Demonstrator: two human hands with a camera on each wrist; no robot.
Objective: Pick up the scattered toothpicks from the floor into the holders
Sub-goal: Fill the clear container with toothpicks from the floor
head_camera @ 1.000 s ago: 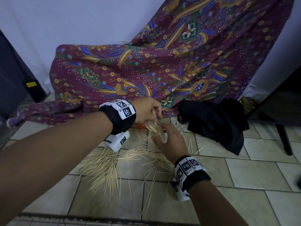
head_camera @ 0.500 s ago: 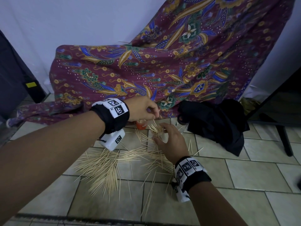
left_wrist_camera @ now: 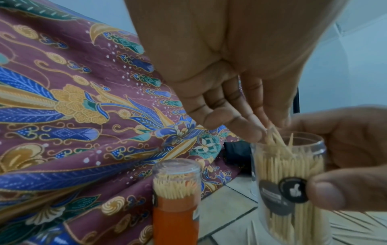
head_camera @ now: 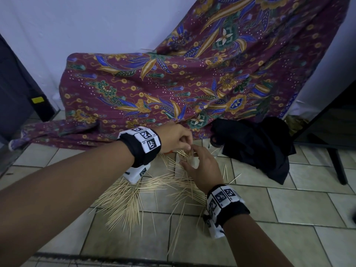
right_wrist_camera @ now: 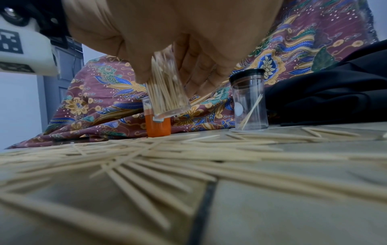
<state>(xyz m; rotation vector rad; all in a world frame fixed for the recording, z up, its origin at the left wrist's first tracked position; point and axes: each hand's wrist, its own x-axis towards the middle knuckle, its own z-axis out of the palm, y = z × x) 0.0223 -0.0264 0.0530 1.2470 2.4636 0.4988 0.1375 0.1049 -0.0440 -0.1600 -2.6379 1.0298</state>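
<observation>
— Where do the loose ones lie?

— Nearest me, pale wooden toothpicks (head_camera: pixel 123 201) fan over the tiled floor (head_camera: pixel 289 205), below both wrists. Beyond, my right hand (head_camera: pixel 202 168) grasps a clear plastic holder (left_wrist_camera: pixel 291 182), upright; my left hand (head_camera: pixel 175 137) directly above pinches a few sticks (left_wrist_camera: pixel 274 137) tips-down into its mouth (nearly full).

— Behind that?

— An orange-based holder (left_wrist_camera: pixel 176 199), a clear black-rimmed jar (right_wrist_camera: pixel 249 99), then patterned maroon cloth (head_camera: pixel 173 89) against the wall.

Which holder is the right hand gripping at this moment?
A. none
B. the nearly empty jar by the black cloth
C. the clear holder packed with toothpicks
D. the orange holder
C: the right hand grips the clear holder packed with toothpicks; the orange holder stands free.
</observation>
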